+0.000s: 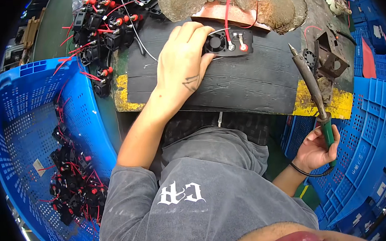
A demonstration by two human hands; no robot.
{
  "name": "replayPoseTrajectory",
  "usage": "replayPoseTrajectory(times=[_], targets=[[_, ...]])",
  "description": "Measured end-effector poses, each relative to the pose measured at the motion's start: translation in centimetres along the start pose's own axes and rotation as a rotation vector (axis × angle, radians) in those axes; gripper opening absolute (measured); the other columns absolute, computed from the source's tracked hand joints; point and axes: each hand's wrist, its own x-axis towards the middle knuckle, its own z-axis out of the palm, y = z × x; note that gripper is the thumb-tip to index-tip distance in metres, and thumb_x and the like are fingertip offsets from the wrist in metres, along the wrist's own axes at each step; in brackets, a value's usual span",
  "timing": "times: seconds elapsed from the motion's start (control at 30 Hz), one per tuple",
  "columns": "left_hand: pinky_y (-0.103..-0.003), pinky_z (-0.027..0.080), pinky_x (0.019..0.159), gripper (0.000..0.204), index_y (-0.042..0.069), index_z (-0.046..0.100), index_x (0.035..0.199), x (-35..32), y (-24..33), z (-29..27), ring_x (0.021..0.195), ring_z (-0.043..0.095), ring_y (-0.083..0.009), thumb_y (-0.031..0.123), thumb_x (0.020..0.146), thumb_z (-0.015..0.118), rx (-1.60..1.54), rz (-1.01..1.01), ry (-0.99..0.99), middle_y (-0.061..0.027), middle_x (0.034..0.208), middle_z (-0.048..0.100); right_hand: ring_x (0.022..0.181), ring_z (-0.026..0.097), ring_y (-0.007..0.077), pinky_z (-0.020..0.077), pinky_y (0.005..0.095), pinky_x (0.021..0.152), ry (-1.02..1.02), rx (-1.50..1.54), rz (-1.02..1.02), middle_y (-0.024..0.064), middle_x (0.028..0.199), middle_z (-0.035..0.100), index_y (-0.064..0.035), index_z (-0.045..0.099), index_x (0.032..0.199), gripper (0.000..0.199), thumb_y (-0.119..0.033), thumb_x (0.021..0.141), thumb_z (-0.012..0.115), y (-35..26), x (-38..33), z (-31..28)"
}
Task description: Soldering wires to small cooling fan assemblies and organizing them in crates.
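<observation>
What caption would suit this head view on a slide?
Left hand steadies a small black fan module on the bench; right hand holds a soldering iron.

a fan module [228, 42] lies on the mat [244, 79] covering the tabletop [121, 87], under the left hand [183, 60]. a heap of modules [101, 30] sits behind-left on the tabletop. a crate [28, 127] at the left holds more modules [74, 182]. the soldering iron [311, 85] stands to the right in the right hand [316, 150], with stacked crates [372, 121] beyond.
</observation>
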Motion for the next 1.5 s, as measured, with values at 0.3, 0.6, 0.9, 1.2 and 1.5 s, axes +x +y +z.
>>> replayPoseTrajectory(times=[0.3,0.6,0.9,1.2,1.5], targets=[[-0.04,0.051,0.086,0.052,0.004,0.062,0.12,1.3,-0.7,1.5,0.099,0.059,-0.0319,0.005,0.071,0.079,0.074,0.015,0.219,-0.0114,0.11,0.062,0.064,0.063,0.0214,0.0465,0.0238,0.046,-0.021,-0.027,-0.009,0.0237,0.095,0.069,0.0001,0.059,0.127,0.054,-0.044,0.098,0.049,0.1,0.0,-0.1],[-0.037,0.05,0.087,0.049,0.006,0.064,0.125,1.2,-0.5,1.2,0.096,0.059,-0.0303,0.006,0.076,0.075,0.144,-0.064,0.039,-0.0099,0.112,0.065,0.055,0.063,0.021,0.0485,0.0279,0.039,0.12,-0.108,0.026,0.0185,0.082,0.068,-0.0003,0.059,0.121,0.058,-0.05,0.09,0.057,-0.2,0.2,1.4],[-0.039,0.048,0.09,0.048,0.006,0.065,0.125,1.3,-0.2,1.4,0.1,0.058,-0.0322,0.003,0.078,0.073,0.073,-0.054,0.093,-0.0124,0.114,0.064,0.062,0.063,0.022,0.0466,0.0241,0.045,-0.032,-0.045,0.028,0.0226,0.093,0.068,-0.0006,0.06,0.127,0.055,-0.046,0.098,0.049,0.4,0.5,1.1],[-0.039,0.05,0.087,0.051,0.004,0.061,0.124,1.2,-0.3,2.0,0.1,0.055,-0.0325,0.004,0.075,0.076,0.101,-0.04,0.128,-0.0142,0.116,0.059,0.062,0.063,0.0221,0.0466,0.0249,0.044,-0.04,-0.033,0.048,0.0226,0.093,0.068,0.0,0.059,0.127,0.055,-0.046,0.098,0.049,0.6,0.4,1.8],[-0.039,0.048,0.089,0.055,0.006,0.063,0.127,0.0,-0.5,1.4,0.098,0.055,-0.0319,0.009,0.074,0.08,0.125,-0.049,0.136,-0.0125,0.118,0.061,0.064,0.064,0.0234,0.0487,0.0257,0.045,-0.064,-0.025,0.039,0.0242,0.097,0.068,0.0012,0.058,0.127,0.053,-0.043,0.099,0.047,0.7,0.6,2.7]])
